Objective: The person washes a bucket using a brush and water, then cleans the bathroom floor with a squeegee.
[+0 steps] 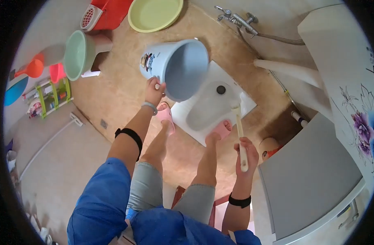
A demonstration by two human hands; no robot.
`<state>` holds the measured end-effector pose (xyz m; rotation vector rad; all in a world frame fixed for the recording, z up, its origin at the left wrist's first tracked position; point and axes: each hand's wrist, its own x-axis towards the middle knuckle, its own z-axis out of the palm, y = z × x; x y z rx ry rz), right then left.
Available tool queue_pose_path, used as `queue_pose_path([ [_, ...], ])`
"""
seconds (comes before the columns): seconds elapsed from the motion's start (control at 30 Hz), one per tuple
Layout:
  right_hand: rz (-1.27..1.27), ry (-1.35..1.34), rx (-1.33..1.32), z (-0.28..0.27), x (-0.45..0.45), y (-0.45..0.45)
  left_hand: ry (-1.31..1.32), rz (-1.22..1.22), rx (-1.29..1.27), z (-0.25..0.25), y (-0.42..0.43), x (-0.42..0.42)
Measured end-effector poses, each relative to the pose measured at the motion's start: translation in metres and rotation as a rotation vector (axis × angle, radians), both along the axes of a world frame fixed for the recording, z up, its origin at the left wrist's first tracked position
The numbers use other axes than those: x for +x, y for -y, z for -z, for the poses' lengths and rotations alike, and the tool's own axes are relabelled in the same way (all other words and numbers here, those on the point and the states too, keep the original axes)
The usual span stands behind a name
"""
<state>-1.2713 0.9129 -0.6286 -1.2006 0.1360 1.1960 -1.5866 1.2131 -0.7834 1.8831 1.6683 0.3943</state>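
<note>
My left hand point(155, 91) is closed at the near rim of a light blue bucket point(154, 53), gripping its handle. The bucket is tipped on its side, its mouth facing right, and I see no water in it. In my right hand point(247, 155) is a cream long-handled brush point(239, 126), fingers wrapped round the handle. Its small head points away from me, over the right side of a white squat toilet point(201, 116). Whether the head touches the ceramic I cannot tell. The toilet has a dark drain hole, and the bucket covers part of its left edge.
A green basin point(75, 57), a yellow basin point(154, 18) and a red mop bucket point(111, 14) are along the far left. A tap point(240, 20) with a hose is on the far wall. A white pipe point(291, 72) and a grey-topped cabinet point(313, 175) stand at right.
</note>
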Motion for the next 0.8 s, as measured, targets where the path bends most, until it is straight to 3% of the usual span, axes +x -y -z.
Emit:
queue_pose_path([
  [0.03,-0.21,0.165,-0.155,0.009,-0.007,0.009,0.251,-0.251,-0.329,-0.02,-0.004,0.002],
  [0.07,-0.206,0.162,-0.152,-0.001,-0.016,0.0,0.503,-0.503,-0.658,-0.037,-0.005,0.005],
  [0.13,-0.139,0.292,-0.126,-0.03,-0.035,-0.028,0.575,-0.528,-0.67,-0.039,-0.007,-0.008],
  [0.27,-0.196,0.203,-0.328,-0.032,-0.045,-0.009,0.793,-0.658,-0.727,-0.01,0.008,0.001],
  [0.3,-0.183,0.222,-0.305,-0.03,-0.047,-0.005,0.802,-0.662,-0.732,-0.007,0.01,0.005],
  [0.37,-0.243,0.285,-0.324,-0.043,-0.055,-0.012,0.579,-0.804,-0.839,-0.006,0.013,0.01],
  [0.47,-0.382,0.365,-0.418,-0.05,-0.073,0.0,0.489,-0.644,-1.078,-0.007,0.031,0.003],
  [0.53,-0.403,0.583,-0.252,-0.058,-0.087,-0.009,0.435,-0.614,-1.241,-0.016,0.05,0.005],
  [0.57,-0.423,0.35,-0.327,-0.087,-0.091,-0.034,0.399,-0.604,-1.313,-0.042,0.056,0.02],
  [0.6,-0.414,0.361,-0.32,-0.087,-0.101,-0.033,0.374,-0.541,-1.356,-0.066,0.065,0.038],
  [0.67,-0.678,0.941,-0.222,-0.076,-0.116,-0.028,0.479,-0.41,-1.532,-0.124,0.078,0.063],
  [0.73,-0.843,1.069,-0.066,-0.132,-0.103,-0.07,0.674,-0.332,-1.616,-0.168,0.097,0.096],
  [0.8,-0.996,0.956,-0.391,-0.19,-0.11,-0.071,0.852,-0.396,-1.572,-0.207,0.12,0.119],
])
